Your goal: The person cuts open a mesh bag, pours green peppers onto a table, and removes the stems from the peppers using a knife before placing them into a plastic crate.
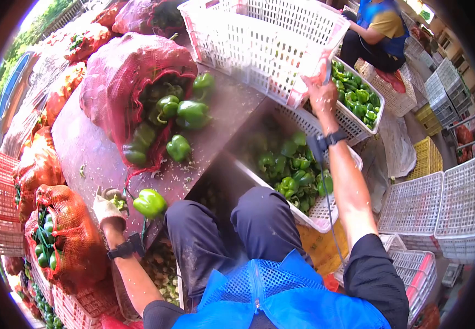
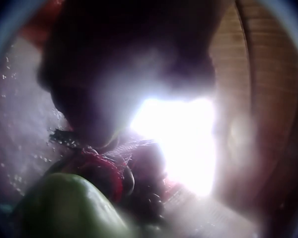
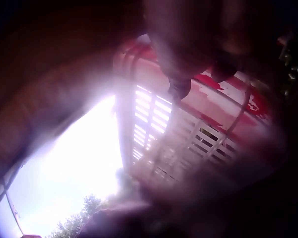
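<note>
My gloved left hand (image 1: 109, 207) is low over the work surface, its fingers around a small pale-green pepper piece (image 1: 118, 202). Just right of it sits a whole green bell pepper (image 1: 150, 204), which also looms large as a green pepper (image 2: 72, 208) in the left wrist view. My bare right hand (image 1: 323, 98) grips the near right corner of a white slatted crate (image 1: 270, 71). Its fingertips (image 3: 179, 89) curl over the crate's red-stained rim (image 3: 208, 99) in the right wrist view. A thin grey-blue strip (image 1: 328, 72) shows beside these fingers.
A red mesh sack (image 1: 119, 82) spills green peppers (image 1: 193, 114) onto the surface. By my knees stands a crate of peppers (image 1: 297, 181), with another pepper crate (image 1: 358, 96) beyond. An orange sack (image 1: 67, 241) is left. A seated person (image 1: 380, 35) is at far right.
</note>
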The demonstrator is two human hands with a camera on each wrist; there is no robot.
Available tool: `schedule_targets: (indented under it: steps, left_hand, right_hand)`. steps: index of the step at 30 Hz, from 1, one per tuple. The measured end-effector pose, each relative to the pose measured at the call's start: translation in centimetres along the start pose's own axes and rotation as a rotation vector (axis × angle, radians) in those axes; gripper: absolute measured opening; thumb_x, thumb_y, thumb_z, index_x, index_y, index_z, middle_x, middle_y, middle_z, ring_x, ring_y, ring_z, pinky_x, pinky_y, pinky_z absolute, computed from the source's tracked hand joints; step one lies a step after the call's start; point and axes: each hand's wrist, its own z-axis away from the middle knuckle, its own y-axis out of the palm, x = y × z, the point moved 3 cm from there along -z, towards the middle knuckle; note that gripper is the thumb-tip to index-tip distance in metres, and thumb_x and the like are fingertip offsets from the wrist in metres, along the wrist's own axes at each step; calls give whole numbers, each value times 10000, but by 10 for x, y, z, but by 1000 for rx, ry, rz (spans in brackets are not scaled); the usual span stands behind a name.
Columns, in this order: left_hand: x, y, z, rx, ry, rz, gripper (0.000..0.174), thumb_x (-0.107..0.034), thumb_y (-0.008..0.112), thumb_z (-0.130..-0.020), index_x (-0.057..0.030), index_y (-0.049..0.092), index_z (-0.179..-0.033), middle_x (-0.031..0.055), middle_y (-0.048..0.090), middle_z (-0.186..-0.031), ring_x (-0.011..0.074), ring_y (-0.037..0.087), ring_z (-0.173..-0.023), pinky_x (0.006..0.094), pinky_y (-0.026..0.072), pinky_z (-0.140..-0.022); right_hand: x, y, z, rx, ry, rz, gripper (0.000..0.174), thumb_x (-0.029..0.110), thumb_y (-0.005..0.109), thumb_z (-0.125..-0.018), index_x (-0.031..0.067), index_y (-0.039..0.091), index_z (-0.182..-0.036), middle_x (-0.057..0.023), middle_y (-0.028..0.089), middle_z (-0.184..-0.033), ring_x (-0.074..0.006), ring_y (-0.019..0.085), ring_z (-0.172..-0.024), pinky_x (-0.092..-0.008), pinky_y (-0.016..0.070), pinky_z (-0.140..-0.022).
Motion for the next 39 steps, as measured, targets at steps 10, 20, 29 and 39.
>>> schedule_targets:
  steps: [10,20,29,39]
  left_hand:
    - [7,-21,-23,189,15,138,411,-370,363,-1056,-125,654,-902,101,662,-795,242,580,-599,345,476,-537]
    - [41,-28,-57,-108,1,-31,445,-317,355,-1069,-29,677,-961,115,678,-741,212,600,-574,329,490,-528]
    - [123,-87,-120,-209,386,-281,184,-117,503,-1005,-4,628,-1077,113,678,-846,197,606,-633,336,514,-539]
    - [-85,174,74,196,1340,-435,386,-174,672,-770,-12,615,-1116,142,588,-901,299,620,-852,444,525,-706]
  right_hand:
    - [2,-7,13,161,40,-115,736,206,770,-894,98,414,-1528,-69,737,-1109,-115,677,-934,-295,537,-813]
    - [110,72,141,535,-397,-137,592,337,819,-807,81,641,-1310,-195,665,-1261,-330,664,-1141,-408,550,-945]
    - [133,201,136,739,-393,-188,865,364,877,-715,62,512,-1439,-168,602,-1376,-308,609,-1236,-381,492,-1046]
    - [142,92,134,1098,571,-557,699,387,804,-800,80,596,-1393,-57,671,-1209,-120,602,-986,-235,425,-672]
